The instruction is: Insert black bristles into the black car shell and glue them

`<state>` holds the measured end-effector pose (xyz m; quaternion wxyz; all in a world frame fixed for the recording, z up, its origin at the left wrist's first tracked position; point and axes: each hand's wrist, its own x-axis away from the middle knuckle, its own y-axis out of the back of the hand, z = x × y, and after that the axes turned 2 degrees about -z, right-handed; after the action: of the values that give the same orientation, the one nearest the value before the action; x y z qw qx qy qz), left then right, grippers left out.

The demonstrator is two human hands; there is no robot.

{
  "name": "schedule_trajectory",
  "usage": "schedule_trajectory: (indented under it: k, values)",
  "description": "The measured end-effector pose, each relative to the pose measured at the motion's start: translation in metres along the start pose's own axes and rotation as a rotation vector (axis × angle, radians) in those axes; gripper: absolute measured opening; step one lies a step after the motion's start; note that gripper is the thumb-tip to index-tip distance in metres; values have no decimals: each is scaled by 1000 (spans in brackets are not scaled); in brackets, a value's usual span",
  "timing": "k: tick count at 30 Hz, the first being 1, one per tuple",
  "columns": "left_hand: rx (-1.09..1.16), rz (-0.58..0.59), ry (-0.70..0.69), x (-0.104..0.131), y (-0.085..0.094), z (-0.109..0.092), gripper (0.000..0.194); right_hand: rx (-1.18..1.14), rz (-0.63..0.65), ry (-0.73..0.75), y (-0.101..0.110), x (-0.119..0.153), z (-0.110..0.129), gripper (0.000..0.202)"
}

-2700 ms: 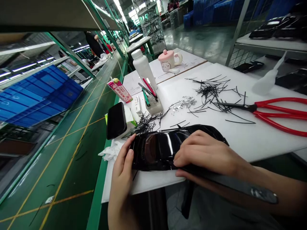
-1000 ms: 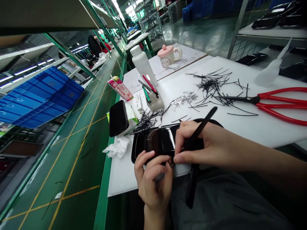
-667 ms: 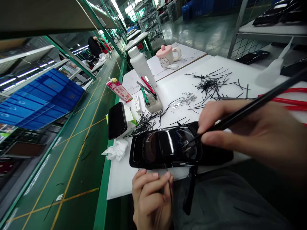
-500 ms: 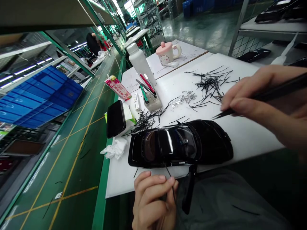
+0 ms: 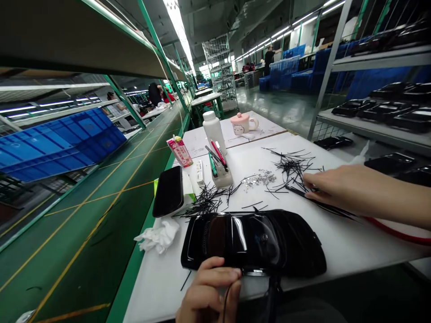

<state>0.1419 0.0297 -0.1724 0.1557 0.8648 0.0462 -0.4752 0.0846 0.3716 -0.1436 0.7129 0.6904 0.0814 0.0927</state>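
"Where is the model car?"

"The glossy black model car (image 5: 299,242) lies on the white surface (image 5: 357,244), just beyond the fingers of the left hand (image 5: 204,294). Its long side faces them, and a long black part (image 5: 274,291) juts out from that side, to their right."

"And what are those fingers doing?"

"They are closed in a pinch, thumb against fingertips, on a thin black flexible strip (image 5: 225,300) that curves down below them. The fingertips are right at the car's near side; I can't tell whether the strip's upper end touches it."

"The right hand (image 5: 350,186)?"

"Its fingers are curled low around a slim dark tool (image 5: 296,192), with little opening showing. I can't tell whether they grip it or only rest on it. A red curved handle (image 5: 400,234) lies near them, on the side towards the body."

"How would you work the strip well?"

"Pinch lightly and close to its upper end, I'd say, because something that thin would probably bend if pushed from farther down. Rest the fingertips beside the body for steadiness, without rubbing; that gloss would likely show marks."

"Anything to watch?"

"The loose pile of black strips (image 5: 207,199) beyond the car from the left fingers. A sleeve or tool could easily drag some over. The silver flakes (image 5: 261,178) lie between that pile and the right fingers, so move low tools carefully there."
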Motion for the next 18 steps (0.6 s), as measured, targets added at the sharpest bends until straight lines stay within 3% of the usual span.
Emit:
schedule_trajectory:
  k: [6,11,18]
  values:
    - [-81,-102,-185,4,-7,15,31,-116,-31,161,27,-73,42,17]
    - [-80,-115,-174,9,-5,17,30,-192,37,234,11,-108,66,11]
    - [-137,-73,-178,2,-5,14,27,-271,51,317,-10,-120,69,12]
